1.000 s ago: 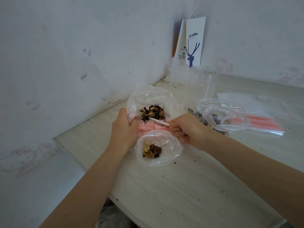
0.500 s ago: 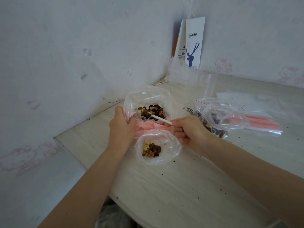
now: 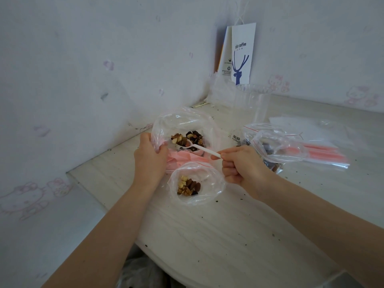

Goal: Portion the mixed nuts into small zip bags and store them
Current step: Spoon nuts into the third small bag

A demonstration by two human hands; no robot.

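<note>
A large clear bag (image 3: 180,123) of mixed nuts (image 3: 188,138) stands open at the table's back left. My left hand (image 3: 150,157) grips its left rim. My right hand (image 3: 242,165) pinches the handle of a white plastic spoon (image 3: 202,147), whose bowl rests in the nuts of the large bag. In front of it lies a small zip bag (image 3: 196,183), open, with a small heap of nuts (image 3: 188,186) inside. A pink bundle (image 3: 187,160) lies between the two bags.
To the right lie other zip bags with nuts (image 3: 274,145) and a flat pack of unused zip bags (image 3: 324,154). A clear plastic cup (image 3: 252,104) and a white coffee paper bag (image 3: 240,53) stand by the wall corner. Crumbs dot the pale table (image 3: 228,235).
My right hand has drawn back to the right and now holds the spoon by its end, bowl in the large bag's nuts. My left hand lifted the bag's rim slightly.
</note>
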